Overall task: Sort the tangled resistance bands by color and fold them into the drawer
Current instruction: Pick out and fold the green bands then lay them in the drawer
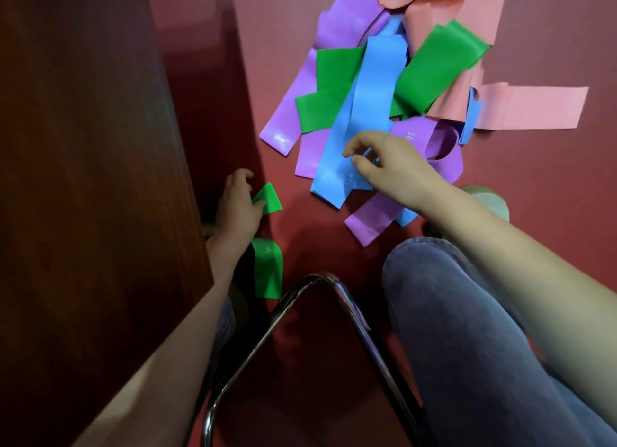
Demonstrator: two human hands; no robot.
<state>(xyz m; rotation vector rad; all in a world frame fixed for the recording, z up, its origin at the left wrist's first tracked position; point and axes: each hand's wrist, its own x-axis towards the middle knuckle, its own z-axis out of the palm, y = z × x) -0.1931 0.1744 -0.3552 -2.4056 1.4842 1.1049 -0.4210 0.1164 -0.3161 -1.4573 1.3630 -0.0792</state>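
One dark wooden panel [83,146] fills the left side and hides whatever lies behind it. At its foot, the left hand [235,206] grips a folded green band [268,199], thumb pressed on the upper fold. The band's other end shows below the wrist and carries faint pale print, too small to read. A chrome chair frame [347,299] bends across the lower middle, over the red floor [551,46].

Right of the panel, the tangled pile lies on the floor. Purple bands [287,119] sit at its left and near edges, green strips [334,69] cross its middle and a long blue band [370,92] lies on top. The right hand [394,159] hovers over the blue band's near end with fingers curled and thumb close to forefinger; whether it pinches the band cannot be told. White print on the purple loop beside that hand is unreadable. Pink bands [534,109] spread farthest right. A knee in jeans [467,313] covers the lower right corner.
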